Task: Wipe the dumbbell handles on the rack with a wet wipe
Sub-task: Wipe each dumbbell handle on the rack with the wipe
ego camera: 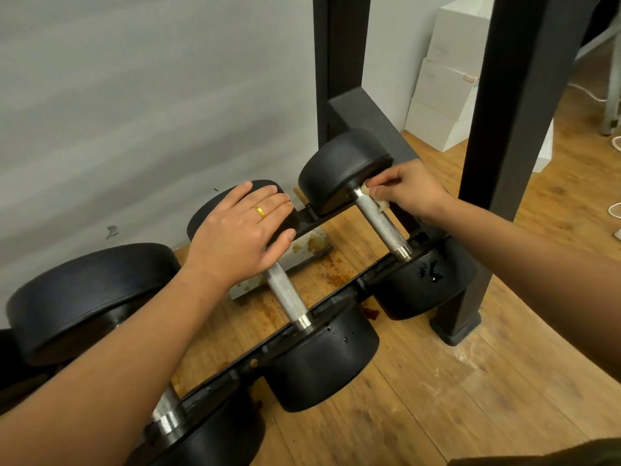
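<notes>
Three black dumbbells lie across the low black rack (339, 299). The right dumbbell (342, 166) has a knurled silver handle (381, 225). My right hand (411, 190) pinches a small crumpled wet wipe (378, 200) against the far end of that handle, beside the rear head. My left hand (240, 235) rests flat, fingers spread, on the rear head of the middle dumbbell (322, 358), whose handle (285, 294) shows below my palm. My left forearm hides most of the handle of the left dumbbell (87, 294).
A grey wall stands right behind the rack. Black upright posts (510, 129) rise at the right, one foot on the wooden floor (437, 381). White boxes (447, 85) are stacked in the far corner. Brown stains mark the floor under the rack.
</notes>
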A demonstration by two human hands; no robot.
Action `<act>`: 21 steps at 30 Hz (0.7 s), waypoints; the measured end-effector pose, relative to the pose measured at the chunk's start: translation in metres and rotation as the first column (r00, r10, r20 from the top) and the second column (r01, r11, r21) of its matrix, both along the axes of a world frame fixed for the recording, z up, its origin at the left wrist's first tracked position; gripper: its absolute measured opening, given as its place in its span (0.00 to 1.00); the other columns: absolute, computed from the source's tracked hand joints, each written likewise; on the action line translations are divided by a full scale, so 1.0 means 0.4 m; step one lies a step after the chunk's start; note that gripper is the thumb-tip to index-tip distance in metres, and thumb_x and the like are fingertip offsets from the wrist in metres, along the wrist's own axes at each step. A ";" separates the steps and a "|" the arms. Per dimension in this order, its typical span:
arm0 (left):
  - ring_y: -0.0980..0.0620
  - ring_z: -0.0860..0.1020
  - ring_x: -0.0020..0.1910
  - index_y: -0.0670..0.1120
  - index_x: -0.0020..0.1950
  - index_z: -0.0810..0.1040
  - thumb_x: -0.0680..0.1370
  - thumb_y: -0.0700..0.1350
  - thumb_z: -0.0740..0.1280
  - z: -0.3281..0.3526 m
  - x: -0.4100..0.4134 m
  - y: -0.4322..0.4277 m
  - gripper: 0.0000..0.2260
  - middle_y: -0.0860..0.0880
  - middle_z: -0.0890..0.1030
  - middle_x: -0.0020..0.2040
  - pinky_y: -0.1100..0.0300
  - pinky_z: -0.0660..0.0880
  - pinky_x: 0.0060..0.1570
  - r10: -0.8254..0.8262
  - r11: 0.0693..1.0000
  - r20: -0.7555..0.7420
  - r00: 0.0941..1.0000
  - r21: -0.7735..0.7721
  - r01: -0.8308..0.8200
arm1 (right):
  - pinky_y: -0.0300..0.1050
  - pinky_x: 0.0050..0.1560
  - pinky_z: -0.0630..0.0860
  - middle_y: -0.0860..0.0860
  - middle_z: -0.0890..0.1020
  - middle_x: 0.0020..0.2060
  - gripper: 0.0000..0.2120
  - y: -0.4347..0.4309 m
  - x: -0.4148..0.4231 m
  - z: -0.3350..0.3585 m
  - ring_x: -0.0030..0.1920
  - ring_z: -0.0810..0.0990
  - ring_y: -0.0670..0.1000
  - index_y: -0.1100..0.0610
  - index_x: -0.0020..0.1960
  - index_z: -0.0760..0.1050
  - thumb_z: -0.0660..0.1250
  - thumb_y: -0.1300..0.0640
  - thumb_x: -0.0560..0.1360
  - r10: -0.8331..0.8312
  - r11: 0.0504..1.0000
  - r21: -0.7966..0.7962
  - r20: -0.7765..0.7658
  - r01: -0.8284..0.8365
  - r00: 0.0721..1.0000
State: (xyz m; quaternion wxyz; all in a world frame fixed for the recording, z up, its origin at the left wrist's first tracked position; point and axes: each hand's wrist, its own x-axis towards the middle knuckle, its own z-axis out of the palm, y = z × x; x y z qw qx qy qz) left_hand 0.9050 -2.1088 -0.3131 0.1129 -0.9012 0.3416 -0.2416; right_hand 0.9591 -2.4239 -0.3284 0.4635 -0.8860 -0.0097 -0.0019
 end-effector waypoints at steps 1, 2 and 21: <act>0.45 0.77 0.70 0.43 0.69 0.80 0.85 0.57 0.55 -0.001 0.000 0.000 0.24 0.44 0.81 0.66 0.47 0.64 0.75 -0.003 1.000 -0.001 1.000 -0.003 0.003 | 0.39 0.58 0.77 0.46 0.86 0.47 0.07 0.005 0.001 -0.001 0.49 0.82 0.42 0.54 0.52 0.86 0.75 0.60 0.74 0.007 1.000 -0.017 0.003 -0.007 1.000; 0.45 0.77 0.70 0.43 0.69 0.80 0.85 0.56 0.55 -0.001 0.000 0.001 0.24 0.44 0.82 0.66 0.47 0.64 0.75 -0.007 1.000 0.000 1.000 -0.007 0.007 | 0.39 0.58 0.76 0.46 0.86 0.48 0.06 0.006 0.002 0.002 0.49 0.82 0.41 0.54 0.51 0.85 0.75 0.60 0.74 0.021 0.999 -0.041 -0.001 -0.021 1.000; 0.45 0.77 0.69 0.43 0.69 0.79 0.85 0.56 0.56 0.000 -0.004 0.001 0.23 0.44 0.82 0.66 0.47 0.64 0.75 -0.006 1.000 0.009 1.000 -0.013 0.006 | 0.33 0.48 0.72 0.44 0.85 0.43 0.04 -0.064 -0.043 0.025 0.47 0.81 0.40 0.53 0.45 0.85 0.76 0.61 0.72 0.141 0.966 -0.175 -0.253 -0.189 0.957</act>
